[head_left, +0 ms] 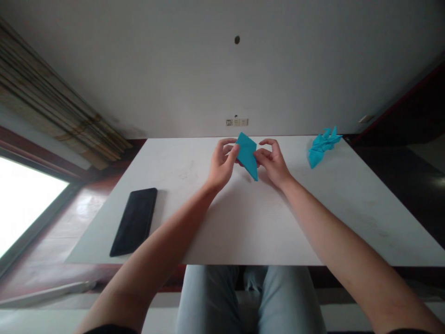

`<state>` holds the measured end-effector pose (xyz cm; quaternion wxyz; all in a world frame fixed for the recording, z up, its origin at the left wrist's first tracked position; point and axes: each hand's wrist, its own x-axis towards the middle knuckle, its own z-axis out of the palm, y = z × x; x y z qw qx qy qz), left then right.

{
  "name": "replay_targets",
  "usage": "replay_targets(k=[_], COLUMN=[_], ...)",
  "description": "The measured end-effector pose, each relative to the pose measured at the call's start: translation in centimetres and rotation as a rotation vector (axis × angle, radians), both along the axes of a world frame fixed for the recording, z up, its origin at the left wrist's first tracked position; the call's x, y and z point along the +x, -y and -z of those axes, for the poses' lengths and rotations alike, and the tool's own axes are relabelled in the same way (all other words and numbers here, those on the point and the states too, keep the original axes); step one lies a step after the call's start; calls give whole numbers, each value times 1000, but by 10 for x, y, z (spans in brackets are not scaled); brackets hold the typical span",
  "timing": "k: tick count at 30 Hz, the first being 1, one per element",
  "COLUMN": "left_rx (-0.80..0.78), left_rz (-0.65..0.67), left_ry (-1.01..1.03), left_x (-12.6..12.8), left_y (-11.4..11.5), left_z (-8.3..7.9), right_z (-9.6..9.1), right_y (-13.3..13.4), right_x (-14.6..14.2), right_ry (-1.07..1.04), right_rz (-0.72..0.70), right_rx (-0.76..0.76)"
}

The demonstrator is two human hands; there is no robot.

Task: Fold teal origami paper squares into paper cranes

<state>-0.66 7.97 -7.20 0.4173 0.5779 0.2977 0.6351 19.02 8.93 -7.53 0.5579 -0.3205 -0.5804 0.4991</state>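
Observation:
A blue folded paper (pixel 247 154), shaped like a kite with its narrow point toward me, is held up between both hands over the white table. My left hand (pixel 223 162) pinches its left edge, thumb on the near face and fingers behind. On the opposite edge, my right hand (pixel 273 162) grips the paper between thumb and fingertips, with the index finger raised and curved away. The fingertips behind the paper are hidden.
Several blue origami pieces (pixel 323 146) lie bunched at the table's back right. A black tablet (pixel 134 221) rests at the left front of the white table (pixel 243 232). Behind the table stands a wall with sockets (pixel 237 122); a curtain (pixel 52 97) hangs at left.

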Motion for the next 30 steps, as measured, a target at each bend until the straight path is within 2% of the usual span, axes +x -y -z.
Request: replay_targets(k=[6,13,19,23,30], left_rx=[-41,-142,-98,-123,-125], left_rz=[141,231,188,151,153], left_ry=[14,-17,-77,-77,-71], left_x=[2,-2,0,2,1], left_y=[6,10,9,10,8], left_z=[-1,1,0,-1,-1], right_z=[-1,-2,-6,-5,-3], right_y=[1,10,11,9,5], right_x=[-1,-1,0,-1,-1], right_ry=[22,30,15,1,50], right_rz=[0,-124,-104,-53,16], right_rx=[-26,-76,-100,-123,-23])
